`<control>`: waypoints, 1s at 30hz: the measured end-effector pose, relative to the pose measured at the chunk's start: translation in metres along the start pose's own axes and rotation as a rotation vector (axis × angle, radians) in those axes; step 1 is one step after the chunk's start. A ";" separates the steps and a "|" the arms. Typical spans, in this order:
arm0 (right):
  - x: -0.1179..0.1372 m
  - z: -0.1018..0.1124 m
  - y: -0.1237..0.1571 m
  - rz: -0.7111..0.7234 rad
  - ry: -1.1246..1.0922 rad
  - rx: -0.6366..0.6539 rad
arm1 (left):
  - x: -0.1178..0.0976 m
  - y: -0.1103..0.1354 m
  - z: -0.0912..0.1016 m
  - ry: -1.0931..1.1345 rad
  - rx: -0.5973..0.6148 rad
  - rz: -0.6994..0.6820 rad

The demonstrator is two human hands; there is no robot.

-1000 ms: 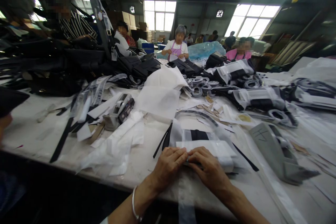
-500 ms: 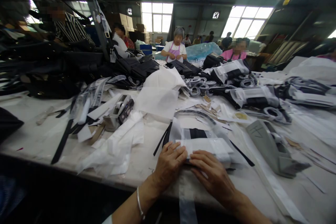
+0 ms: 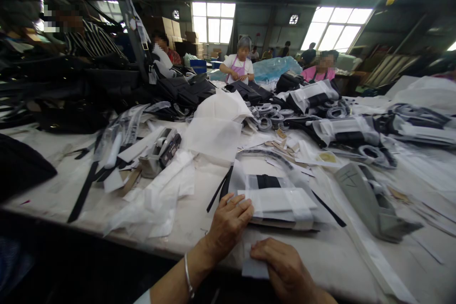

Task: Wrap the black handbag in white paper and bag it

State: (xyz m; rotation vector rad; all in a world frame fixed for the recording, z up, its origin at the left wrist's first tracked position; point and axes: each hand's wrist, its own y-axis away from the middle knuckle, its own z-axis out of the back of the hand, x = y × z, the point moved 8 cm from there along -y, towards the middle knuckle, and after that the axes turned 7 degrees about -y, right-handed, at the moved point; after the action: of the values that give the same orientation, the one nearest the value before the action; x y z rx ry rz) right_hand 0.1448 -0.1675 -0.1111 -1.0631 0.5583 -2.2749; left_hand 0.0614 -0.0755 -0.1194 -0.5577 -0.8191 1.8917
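Observation:
A flat black bag (image 3: 270, 181), partly wrapped in white sheet and translucent film, lies in front of me with its handle arched at the back. My left hand (image 3: 230, 218) rests on its near left corner, fingers lying over the white wrap (image 3: 281, 199); the thumb is hidden. At the table's front edge, below the bag, my right hand (image 3: 281, 263) is closed on a pale translucent strip (image 3: 254, 268). Part of that strip hangs past the edge, and its upper part lies toward the bag. Narrow black straps (image 3: 329, 209) stick out on both sides of the bag.
Grey tape dispensers stand at left (image 3: 160, 152) and right (image 3: 374, 202). White wrapping sheets (image 3: 160, 199) lie to the left, and a white paper stack (image 3: 213, 128) sits behind the bag. Farther back are wrapped black bags (image 3: 345, 130), coiled straps and co-workers (image 3: 238, 64).
My right hand has left the bag's front edge and moved down toward me, taking hold of the pale strip. My left hand stays on the bag. The black item at far left has shifted rightward.

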 end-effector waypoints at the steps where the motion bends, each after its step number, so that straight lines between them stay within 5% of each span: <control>1: 0.001 0.005 -0.004 -0.012 -0.012 -0.016 | -0.001 0.001 0.000 -0.001 0.000 -0.004; 5: -0.005 0.028 -0.021 -0.061 0.044 -0.102 | -0.003 0.002 0.000 0.005 -0.027 -0.011; 10: -0.045 0.051 -0.058 -0.143 0.220 -0.143 | 0.000 -0.001 0.008 0.033 -0.041 0.038; 15: -0.099 0.043 -0.078 -0.339 0.287 0.041 | 0.007 -0.014 0.010 0.211 0.158 0.218; 21: -0.127 0.036 -0.075 -0.553 0.158 0.070 | 0.013 -0.023 -0.001 0.122 -0.010 0.375; 25: -0.138 0.032 -0.069 -0.712 0.128 0.086 | 0.019 -0.026 -0.009 0.040 -0.014 0.418; 30: -0.141 0.028 -0.067 -0.756 0.170 0.118 | 0.005 -0.034 -0.001 -0.046 -0.015 0.311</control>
State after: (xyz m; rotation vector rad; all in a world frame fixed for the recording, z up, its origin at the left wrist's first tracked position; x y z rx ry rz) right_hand 0.2204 -0.0303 -0.1338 -1.1558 0.0677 -3.0227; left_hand 0.0804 -0.0605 -0.0945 -0.6845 -0.8130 2.1900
